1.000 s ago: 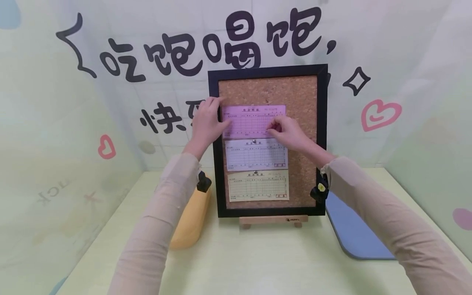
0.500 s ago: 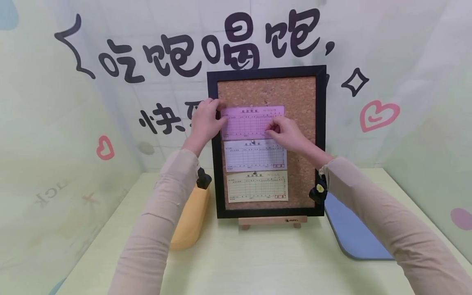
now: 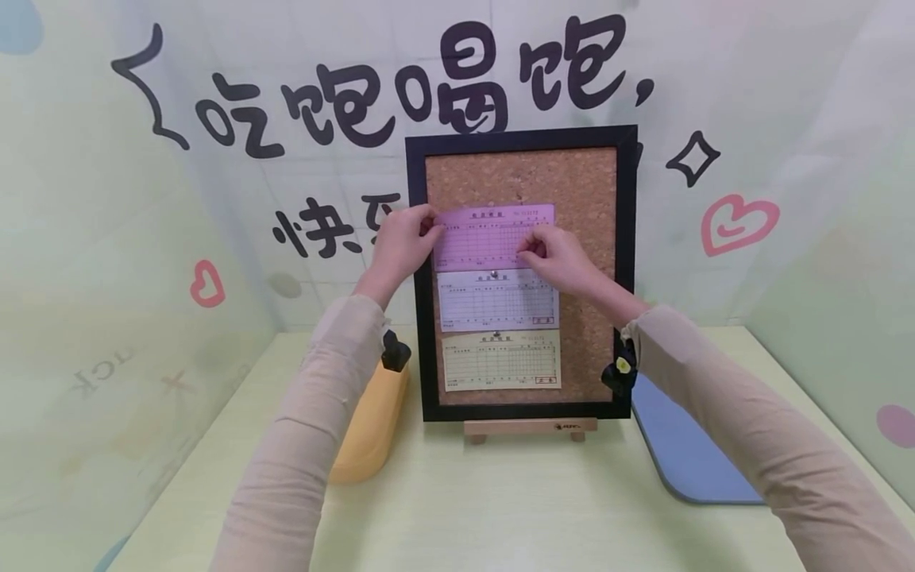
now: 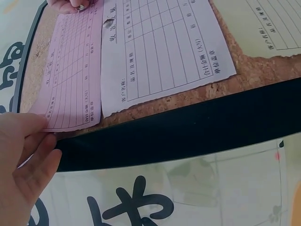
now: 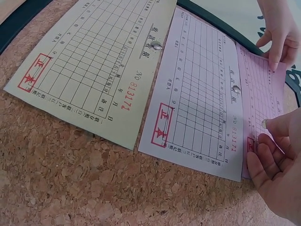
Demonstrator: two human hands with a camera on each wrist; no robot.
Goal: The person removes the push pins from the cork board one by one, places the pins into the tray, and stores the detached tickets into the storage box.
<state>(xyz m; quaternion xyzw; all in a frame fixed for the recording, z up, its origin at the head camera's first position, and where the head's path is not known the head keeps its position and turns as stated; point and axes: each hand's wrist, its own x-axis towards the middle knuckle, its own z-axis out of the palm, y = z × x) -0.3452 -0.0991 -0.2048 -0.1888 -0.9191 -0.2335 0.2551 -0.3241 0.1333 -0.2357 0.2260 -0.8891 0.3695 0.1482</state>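
A pink receipt slip lies against the upper part of a black-framed cork board. My left hand pinches its left edge beside the frame. Between thumb and fingers, my right hand holds a small silvery pushpin, close over the pink slip's right half. Directly below comes a white slip, fixed by a metal pushpin at its top middle. A pale yellow slip hangs lowest, with another pushpin through its top.
The board stands on a small wooden easel on a pale table. An orange-yellow case sits to its left, and a blue mat lies to the right. A printed wall sheet rises behind.
My left fingers have come down slightly from the frame and closed on the pink slip's left edge. The right hand stays at nearly the same spot over the slip.
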